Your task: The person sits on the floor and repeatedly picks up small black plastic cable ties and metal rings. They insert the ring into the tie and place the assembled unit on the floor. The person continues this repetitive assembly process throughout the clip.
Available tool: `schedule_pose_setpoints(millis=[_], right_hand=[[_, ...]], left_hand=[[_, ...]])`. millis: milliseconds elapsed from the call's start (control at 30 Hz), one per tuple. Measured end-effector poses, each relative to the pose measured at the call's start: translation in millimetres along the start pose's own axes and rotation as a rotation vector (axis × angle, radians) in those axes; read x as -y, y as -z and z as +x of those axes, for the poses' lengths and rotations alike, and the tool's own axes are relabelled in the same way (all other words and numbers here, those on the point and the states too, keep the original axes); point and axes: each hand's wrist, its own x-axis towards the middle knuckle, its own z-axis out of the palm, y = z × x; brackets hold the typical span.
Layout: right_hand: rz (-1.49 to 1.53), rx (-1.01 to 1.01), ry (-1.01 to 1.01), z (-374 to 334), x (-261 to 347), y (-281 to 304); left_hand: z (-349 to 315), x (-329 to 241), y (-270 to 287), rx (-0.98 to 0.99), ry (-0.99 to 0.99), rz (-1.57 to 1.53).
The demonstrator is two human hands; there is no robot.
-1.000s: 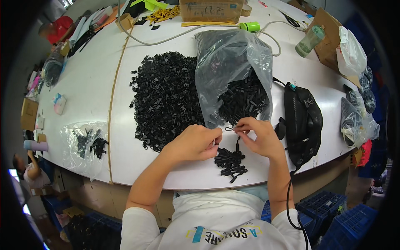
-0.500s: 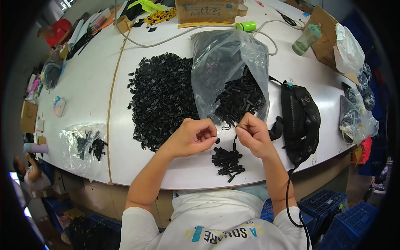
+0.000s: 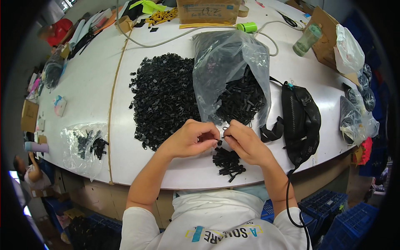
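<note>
My left hand [image 3: 187, 139] is closed in a pinch on a small black plastic piece [image 3: 219, 143]. Right beside it, my right hand [image 3: 246, 142] pinches what looks like a thin black cord loop; its far end is hidden by the fingers. The fingertips of both hands almost meet. Just below them lies a small heap of black cord pulls [image 3: 229, 164]. A wide pile of small black plastic clips [image 3: 164, 100] spreads beyond my left hand. Beyond my right hand, an open clear plastic bag [image 3: 221, 62] spills more black cord pulls [image 3: 243, 100].
A black mesh waist bag [image 3: 298, 121] with a strap lies to the right. On the left is a thin plastic bag [image 3: 83, 154] of black pieces. A carton [image 3: 207, 11], a cable [image 3: 175, 41] and a green bottle [image 3: 307, 40] stand or lie farther back.
My right hand has moved left and slightly down to meet my left hand. The corded black piece hanging below it earlier no longer shows there. My left hand has barely moved.
</note>
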Motion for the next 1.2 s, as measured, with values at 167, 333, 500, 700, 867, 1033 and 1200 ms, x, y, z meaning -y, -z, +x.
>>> schedule_pose_setpoints(millis=[167,333,500,700,867,1033,1200], right_hand=[[-0.072,-0.077,0.187,-1,-4,0],[-0.081,-0.069,0.204,-3,-3,-1],[-0.004,-0.041,0.215,-1,-3,-2],[-0.06,-0.035,0.275,-4,-7,-1],[-0.023,-0.035,0.326,1,-6,-5],[0.101,-0.057,0.088,-5,-4,-8],[0.244,-0.068,0.0,-7,-8,-12]], left_hand=[[0,1,1,0.008,0.025,-0.022],[-1,3,3,0.0,-0.029,-0.012],[1,2,4,0.02,-0.019,-0.02],[4,3,0,0.024,-0.022,-0.051],[-2,0,0,-0.022,-0.078,0.017],[-3,-1,-7,-0.114,-0.308,0.208],[-3,-3,-9,-0.27,-0.537,0.509]])
